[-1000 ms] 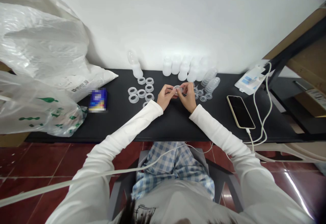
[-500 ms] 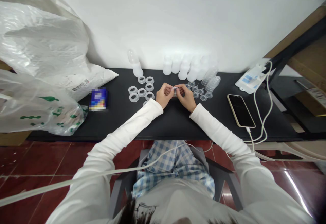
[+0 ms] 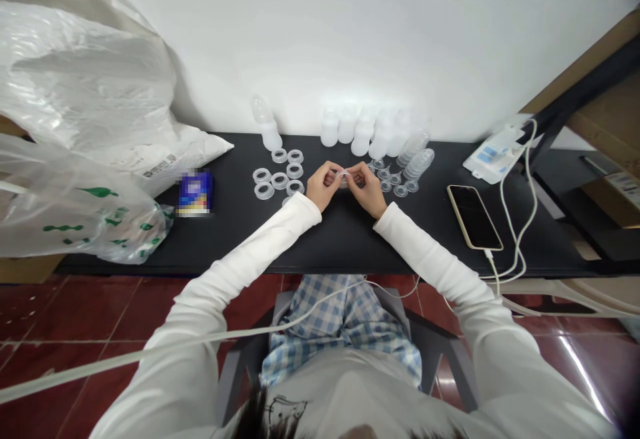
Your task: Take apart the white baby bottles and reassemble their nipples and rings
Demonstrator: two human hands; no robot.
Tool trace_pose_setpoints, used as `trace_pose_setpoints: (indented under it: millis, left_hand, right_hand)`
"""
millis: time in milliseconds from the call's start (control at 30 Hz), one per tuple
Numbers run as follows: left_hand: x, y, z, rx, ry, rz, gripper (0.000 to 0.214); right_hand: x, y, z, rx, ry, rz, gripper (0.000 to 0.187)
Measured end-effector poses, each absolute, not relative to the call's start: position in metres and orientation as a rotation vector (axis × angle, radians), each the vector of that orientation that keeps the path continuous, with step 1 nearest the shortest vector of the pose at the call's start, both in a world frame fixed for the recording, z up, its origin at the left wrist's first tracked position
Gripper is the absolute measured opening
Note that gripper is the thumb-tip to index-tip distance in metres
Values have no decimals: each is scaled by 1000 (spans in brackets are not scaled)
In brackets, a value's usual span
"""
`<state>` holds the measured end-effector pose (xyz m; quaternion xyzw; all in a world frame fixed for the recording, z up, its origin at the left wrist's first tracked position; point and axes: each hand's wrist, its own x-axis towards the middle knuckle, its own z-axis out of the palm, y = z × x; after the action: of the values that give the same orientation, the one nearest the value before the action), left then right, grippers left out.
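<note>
My left hand (image 3: 324, 184) and my right hand (image 3: 365, 189) meet over the middle of the table, fingers closed on a translucent bottle collar ring (image 3: 344, 175). Fingers cover most of it, so I cannot tell if a nipple sits in it. Left of my hands lie several loose collar rings (image 3: 280, 180). Several clear silicone nipples (image 3: 400, 190) lie just right of my right hand. Beside them are clear bottle caps (image 3: 419, 163). Behind, a group of white baby bottles (image 3: 362, 138) stands by the wall. One capped bottle (image 3: 271, 134) stands apart to the left.
Large white plastic bags (image 3: 90, 86) and a green-printed clear bag (image 3: 115, 222) fill the left side, near a blurred blue packet (image 3: 195, 194). On the right are a phone (image 3: 474, 218) on a cable and a white power strip (image 3: 493, 156).
My fingers have shifted slightly on the collar ring. The small offset of the whole scene looks like head motion; the objects on the table stay put.
</note>
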<state>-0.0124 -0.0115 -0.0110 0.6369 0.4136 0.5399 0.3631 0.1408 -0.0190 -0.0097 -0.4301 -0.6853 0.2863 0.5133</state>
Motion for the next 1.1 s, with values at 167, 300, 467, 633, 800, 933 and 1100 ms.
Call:
trace_pose_setpoints:
  millis: [167,300,467,633,800,933,1100]
  left_hand:
    - [-8,-7,-20,1410,1046,1386,27]
    - [-5,-5,-23,1302,1029,1405,32]
    - [-6,-4,-24,1306,1031,1409,32]
    - [-8,-6,-22,1344,1051,1396,30]
    - [-8,-9,-17,1378,1061,1397,25]
    - [-8,-11,-14,1392,1100,1412,24]
    - [-8,-12,-13,1420,1128,1420,25]
  right_hand:
    - [141,-17,-11,-1084,-1575,690,43]
    - [142,-16,-12,-1054,-1546,757,43]
    - [141,-17,-12,-1045,-1555,766,42]
    - [141,-15,-14,-1039,-1522,811,42]
    - [141,-14,-17,-1034,-1483,825,42]
    - [139,-16,-17,-1035,-1500,799,39]
    - [137,-18,-18,-1059,-1509,768,40]
